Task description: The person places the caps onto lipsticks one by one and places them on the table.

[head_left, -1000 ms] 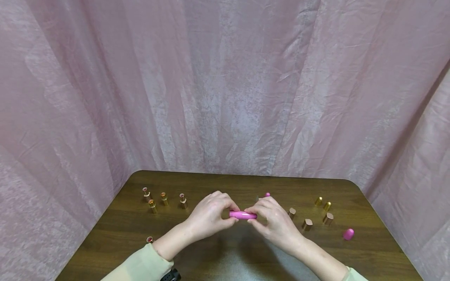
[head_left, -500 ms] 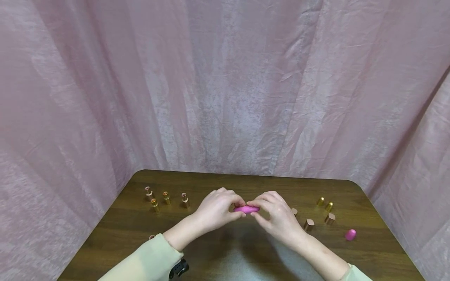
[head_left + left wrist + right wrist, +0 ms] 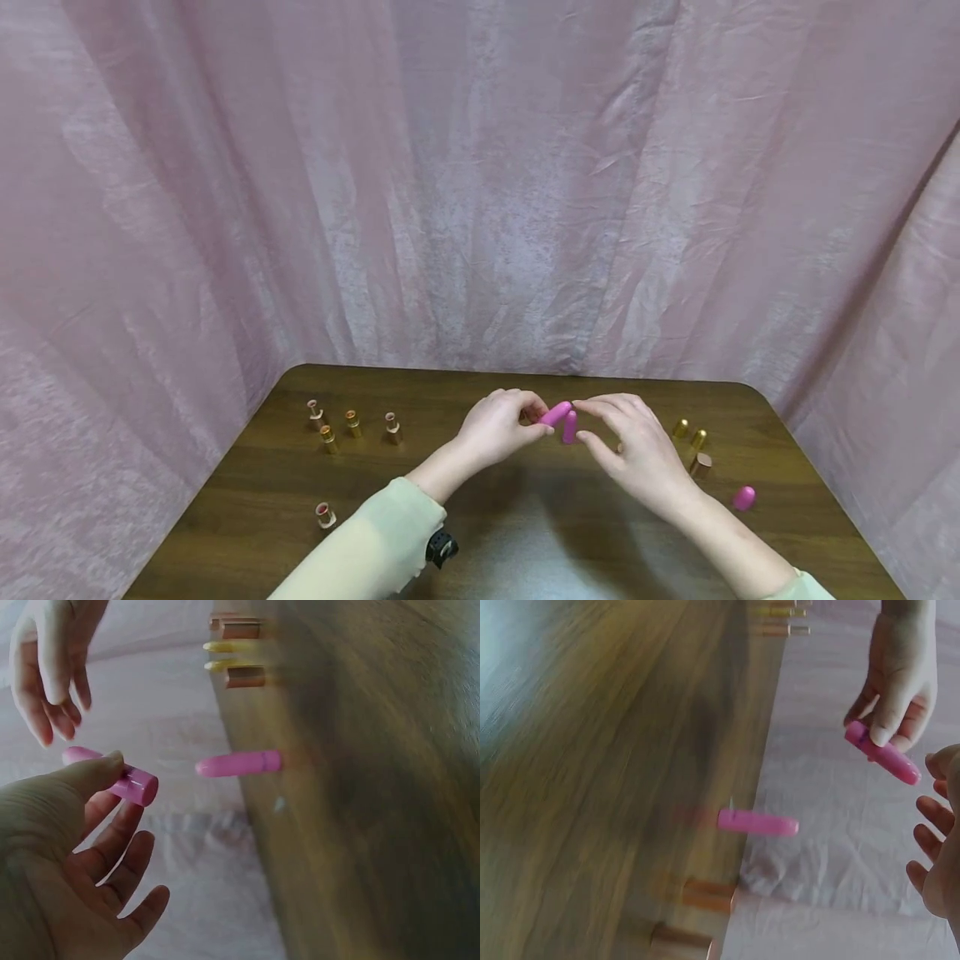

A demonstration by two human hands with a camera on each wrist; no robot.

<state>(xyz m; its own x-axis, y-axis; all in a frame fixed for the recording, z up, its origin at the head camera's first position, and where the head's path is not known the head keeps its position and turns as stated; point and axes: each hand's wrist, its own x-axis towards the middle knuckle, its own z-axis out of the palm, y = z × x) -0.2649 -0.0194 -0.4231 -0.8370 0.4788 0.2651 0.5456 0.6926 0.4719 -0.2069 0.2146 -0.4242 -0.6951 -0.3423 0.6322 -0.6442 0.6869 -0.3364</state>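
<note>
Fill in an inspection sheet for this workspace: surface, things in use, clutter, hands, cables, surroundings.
Surface: dark wooden table, pale sheen at the near side.
Things in use: held pink tube; standing pink tube, upright on the table.
Clutter: gold tubes and copper-coloured tubes at left; gold caps, copper-coloured caps and a pink cap at right.
Hands: left hand pinches the held pink tube; right hand holds nothing.
Cables: nothing seen.
Surroundings: pink curtain behind the table.

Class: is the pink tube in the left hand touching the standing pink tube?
Apart: the right wrist view shows curtain between the held tube and standing tube.
</note>
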